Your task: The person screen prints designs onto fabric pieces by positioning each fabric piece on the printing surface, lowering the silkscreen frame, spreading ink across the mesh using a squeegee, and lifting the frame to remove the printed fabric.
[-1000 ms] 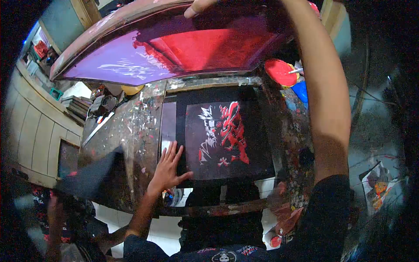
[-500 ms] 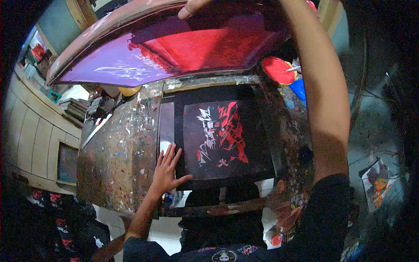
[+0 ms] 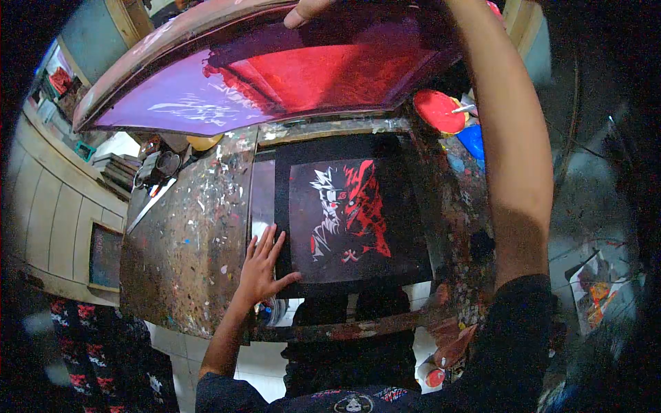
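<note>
A black fabric sheet (image 3: 406,206) with a red and white printed figure lies on the paint-stained table (image 3: 186,241). My left hand (image 3: 261,267) rests flat with spread fingers on the sheet's lower left edge. Above the sheet, a framed printing screen (image 3: 303,76) is tilted up, its mesh purple on the left and covered in red ink on the right. At the screen's top edge is my right hand (image 3: 308,11); one finger shows against the frame, and the others are cut off by the picture's edge.
A tub of red ink (image 3: 441,112) with a pale handle stands at the back right, beside a blue container (image 3: 471,142). Cups (image 3: 167,163) and a white strip are at the back left. Printed dark fabric (image 3: 96,344) is at the lower left; a stained paper (image 3: 593,292) lies right.
A dark piece and another person's arm at the lower left have gone from view, uncovering printed fabric. My hands and the raised screen hold nearly the same places.
</note>
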The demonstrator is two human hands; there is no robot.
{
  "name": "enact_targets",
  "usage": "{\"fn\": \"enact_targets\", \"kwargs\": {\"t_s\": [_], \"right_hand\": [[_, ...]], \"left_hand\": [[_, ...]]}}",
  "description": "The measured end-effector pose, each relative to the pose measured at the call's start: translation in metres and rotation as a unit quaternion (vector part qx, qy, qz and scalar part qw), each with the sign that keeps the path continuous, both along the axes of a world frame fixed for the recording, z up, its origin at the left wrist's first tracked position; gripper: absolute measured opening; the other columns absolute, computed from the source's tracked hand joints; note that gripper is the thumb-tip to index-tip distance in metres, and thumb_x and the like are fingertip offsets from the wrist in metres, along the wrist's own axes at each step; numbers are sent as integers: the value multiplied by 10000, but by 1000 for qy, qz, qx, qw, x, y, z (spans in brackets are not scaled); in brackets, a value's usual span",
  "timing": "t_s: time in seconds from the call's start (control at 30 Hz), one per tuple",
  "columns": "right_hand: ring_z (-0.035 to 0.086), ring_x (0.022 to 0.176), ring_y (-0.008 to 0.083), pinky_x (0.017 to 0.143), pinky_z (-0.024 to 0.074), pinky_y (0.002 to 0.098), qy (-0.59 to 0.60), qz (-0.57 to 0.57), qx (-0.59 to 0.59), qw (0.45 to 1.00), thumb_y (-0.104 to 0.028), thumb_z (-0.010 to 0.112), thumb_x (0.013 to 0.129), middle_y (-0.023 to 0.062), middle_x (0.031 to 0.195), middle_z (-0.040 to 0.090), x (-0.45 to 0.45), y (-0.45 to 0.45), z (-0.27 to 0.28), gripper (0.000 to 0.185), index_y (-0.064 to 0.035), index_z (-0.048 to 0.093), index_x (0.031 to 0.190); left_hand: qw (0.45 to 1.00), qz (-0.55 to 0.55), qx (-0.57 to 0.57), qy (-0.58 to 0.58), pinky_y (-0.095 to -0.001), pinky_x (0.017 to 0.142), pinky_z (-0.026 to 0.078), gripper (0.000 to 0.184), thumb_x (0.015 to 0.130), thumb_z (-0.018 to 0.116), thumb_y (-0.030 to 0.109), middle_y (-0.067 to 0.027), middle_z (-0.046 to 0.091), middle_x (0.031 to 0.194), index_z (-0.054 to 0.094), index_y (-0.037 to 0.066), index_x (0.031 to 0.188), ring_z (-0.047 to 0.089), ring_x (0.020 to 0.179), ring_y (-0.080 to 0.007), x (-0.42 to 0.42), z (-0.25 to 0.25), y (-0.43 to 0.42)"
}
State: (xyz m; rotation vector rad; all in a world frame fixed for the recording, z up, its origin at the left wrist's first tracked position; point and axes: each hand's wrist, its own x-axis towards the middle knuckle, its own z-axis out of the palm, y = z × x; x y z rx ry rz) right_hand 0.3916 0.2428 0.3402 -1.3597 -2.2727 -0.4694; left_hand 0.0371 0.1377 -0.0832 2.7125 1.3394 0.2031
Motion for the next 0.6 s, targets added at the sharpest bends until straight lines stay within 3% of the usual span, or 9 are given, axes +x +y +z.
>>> {"fn": "enact_targets", "kwargs": {"t_s": [0.17, 0.6], "right_hand": [[610, 1268, 405, 1102, 474, 385, 1, 12, -60, 998, -757, 845, 488, 349, 1391, 576, 1, -16, 9, 1326, 160, 524, 1391], [576, 1311, 415, 1120, 461, 387, 8, 6, -43, 999, -754, 848, 491, 359, 1436, 531, 2, -3, 3, 1365, 163, 476, 1431]], "left_hand": [[1000, 2, -13, -7, -510, 1274, 85, 1059, 877, 565, 758, -211, 214, 1694, 292, 54, 1619, 161, 1588, -331, 1, 0, 0], [1000, 0, 3, -4, -519, 1267, 115, 1003, 902, 578, 703, -205, 225, 1691, 287, 70, 1623, 180, 1580, -346, 2, -1, 2]]}}
